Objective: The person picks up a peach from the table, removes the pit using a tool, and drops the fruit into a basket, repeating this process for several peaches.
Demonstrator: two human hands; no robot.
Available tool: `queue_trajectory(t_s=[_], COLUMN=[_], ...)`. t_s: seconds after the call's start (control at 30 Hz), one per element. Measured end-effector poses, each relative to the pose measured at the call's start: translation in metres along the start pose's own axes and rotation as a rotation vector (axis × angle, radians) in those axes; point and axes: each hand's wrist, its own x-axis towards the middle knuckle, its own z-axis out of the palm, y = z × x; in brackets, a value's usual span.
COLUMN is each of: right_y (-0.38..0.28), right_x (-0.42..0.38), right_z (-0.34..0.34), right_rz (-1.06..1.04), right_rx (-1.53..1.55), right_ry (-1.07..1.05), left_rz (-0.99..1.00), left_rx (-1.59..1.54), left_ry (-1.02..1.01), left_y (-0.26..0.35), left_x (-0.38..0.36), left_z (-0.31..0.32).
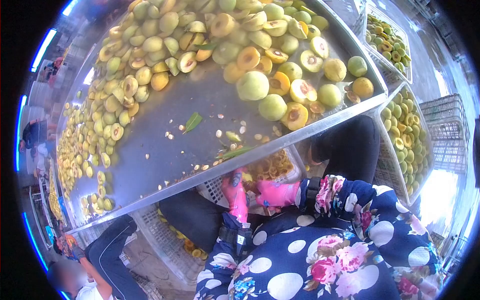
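Sitting close together, near side of table (150, 131), rim (320, 124) part-hiding fruit basket (297, 167): left hand (234, 194), right hand (277, 194); grip openness, hold: cannot tell.

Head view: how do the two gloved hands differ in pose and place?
The left hand points up the picture; the right hand points leftward. The left hand reaches close to the tray rim, while the right hand lies farther below it in this view. Both are gloved in pink.

Rimmed grey metal table (160, 132): round green-yellow fruit (252, 86) on far, left and right parts; pointed green leaf (192, 122) between. Right of table: two rectangular white plastic crates (392, 182), fruit in both.
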Motion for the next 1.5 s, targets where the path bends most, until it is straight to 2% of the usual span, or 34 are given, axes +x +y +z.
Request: queue_trajectory(t_s=[0.1, 0.2, 0.3, 0.4, 0.5, 0.6, 0.8, 0.9, 1.0, 1.1, 1.23, 1.3, 1.33, 1.4, 1.5], right_y=[0.011, 0.004, 0.01, 0.001, -0.015, -0.002, 0.001, 0.001, -0.001, -0.007, -0.01, -0.009, -0.009, -0.007, -0.003], right_x=[0.015, 0.009, 0.015, 0.005, -0.012, -0.002, 0.002, -0.002, 0.001, 0.001, 0.001, 0.0, -0.001, -0.004, -0.006], right_z=[-0.002, 0.003, 0.002, -0.007, -0.009, -0.009, -0.012, -0.006, 0.002, 0.008, 0.013, 0.015, 0.016, 0.01, 0.003], right_rz=[0.077, 0.098, -0.007, 0.055, 0.032, -0.022, 0.046, 0.02, 0.087, 0.094, 0.054, -0.017, -0.055, -0.107, -0.096], right_rx=[0.449, 0.229, -0.307, -0.201, -0.131, -0.129, 0.296, 0.555, 0.837, 0.929, 0.698, 0.473, 0.36, 0.344, 0.26], right_ry=[-0.254, -0.094, 0.008, -0.001, 0.011, 0.036, -0.158, -0.176, -0.411, -0.415, -0.22, -0.002, 0.108, 0.195, 0.28], left_rz=[-0.048, 0.045, -0.042, -0.136, -0.233, -0.163, -0.256, -0.149, -0.184, -0.204, -0.149, -0.124, -0.162, -0.243, 0.498], left_rx=[-0.125, -0.163, 0.053, -0.332, -0.38, -0.254, -0.385, -0.298, -0.409, -0.462, -0.393, -0.359, -0.497, -0.77, 0.571], left_ry=[0.039, 0.05, -0.076, -0.089, -0.128, -0.094, -0.099, -0.1, -0.079, -0.05, 0.077, 0.171, 0.139, 0.081, -0.08], left_y=[0.014, 0.007, -0.009, -0.013, 0.002, -0.001, 0.021, 0.005, -0.007, -0.006, 0.012, 0.025, 0.036, 0.056, 0.074], left_x=[-0.008, -0.005, 0.003, 0.007, 0.002, 0.007, -0.003, 0.004, 0.01, 0.008, 0.002, -0.001, -0.009, -0.023, -0.031], left_z=[0.004, 0.006, -0.006, 0.001, 0.001, 0.003, 0.004, 0.001, -0.004, -0.003, 0.005, 0.008, 0.003, -0.006, -0.008])
